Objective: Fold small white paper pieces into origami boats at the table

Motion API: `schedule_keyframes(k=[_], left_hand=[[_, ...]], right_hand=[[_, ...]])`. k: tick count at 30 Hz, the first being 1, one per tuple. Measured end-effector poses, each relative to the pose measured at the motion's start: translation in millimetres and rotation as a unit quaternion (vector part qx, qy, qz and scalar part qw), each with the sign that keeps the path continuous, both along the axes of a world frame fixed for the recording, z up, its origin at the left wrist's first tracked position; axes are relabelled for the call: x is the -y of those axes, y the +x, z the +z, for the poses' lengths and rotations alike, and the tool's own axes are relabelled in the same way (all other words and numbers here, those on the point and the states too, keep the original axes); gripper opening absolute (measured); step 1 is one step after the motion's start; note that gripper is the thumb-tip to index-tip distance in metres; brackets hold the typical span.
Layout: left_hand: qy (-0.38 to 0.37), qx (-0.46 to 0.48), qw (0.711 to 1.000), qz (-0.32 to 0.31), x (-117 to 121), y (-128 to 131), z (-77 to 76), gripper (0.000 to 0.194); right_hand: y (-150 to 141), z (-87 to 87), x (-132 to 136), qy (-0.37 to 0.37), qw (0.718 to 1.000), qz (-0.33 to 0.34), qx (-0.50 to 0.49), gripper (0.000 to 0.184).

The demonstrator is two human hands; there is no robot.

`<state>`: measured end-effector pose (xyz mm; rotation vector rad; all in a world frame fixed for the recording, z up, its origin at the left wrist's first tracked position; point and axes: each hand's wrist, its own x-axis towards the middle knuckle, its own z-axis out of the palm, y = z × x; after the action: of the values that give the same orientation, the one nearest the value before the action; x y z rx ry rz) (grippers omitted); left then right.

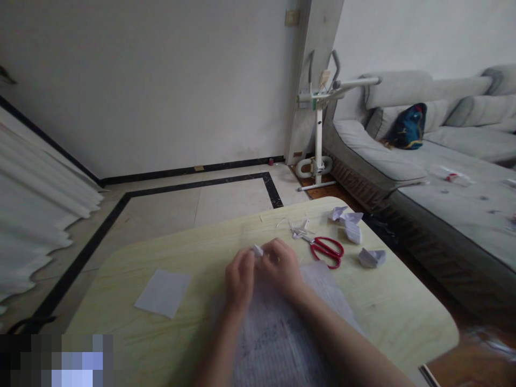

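Between my two hands is a small piece of folded white paper (258,250), mostly hidden by the fingers. My left hand (241,274) grips its left side with curled fingers, and my right hand (280,263) pinches it from the right. Under my forearms lies a large sheet of lined paper (278,344) with writing on it. Just right of my right hand are red-handled scissors (327,251), their blades pointing left among white paper scraps (299,230). A square white paper (163,293) lies flat to the left.
Several folded paper shapes (372,258) sit along the right side of the pale wooden table (407,306). Beyond it stand a grey sofa (387,161) with a dark blue bag (409,127) and a white exercise machine (319,129). A white curtain (36,215) hangs at the left.
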<state>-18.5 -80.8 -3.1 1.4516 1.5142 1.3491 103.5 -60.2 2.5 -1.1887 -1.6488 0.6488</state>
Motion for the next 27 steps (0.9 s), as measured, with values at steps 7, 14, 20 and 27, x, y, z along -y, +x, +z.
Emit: schedule_keyframes(k=[7, 14, 20, 27], left_hand=[[-0.028, 0.092, 0.995, -0.012, -2, -1, 8.2, 0.028], [-0.05, 0.101, 0.994, -0.007, -2, -3, 11.1, 0.029], [-0.053, 0.087, 0.995, -0.002, -3, -3, 9.4, 0.029], [-0.035, 0.037, 0.999, 0.018, -6, -2, -1.5, 0.029]], right_hand=[[1, -1.1, 1, 0.01, 1.0, 0.018, 0.004, 0.009], [2, -2.0, -2, -0.003, 1.0, 0.018, -0.021, 0.012], [3, -0.2, -3, -0.01, 0.999, 0.019, -0.031, 0.01], [7, 3.6, -6, -0.056, 0.994, 0.054, -0.073, 0.018]])
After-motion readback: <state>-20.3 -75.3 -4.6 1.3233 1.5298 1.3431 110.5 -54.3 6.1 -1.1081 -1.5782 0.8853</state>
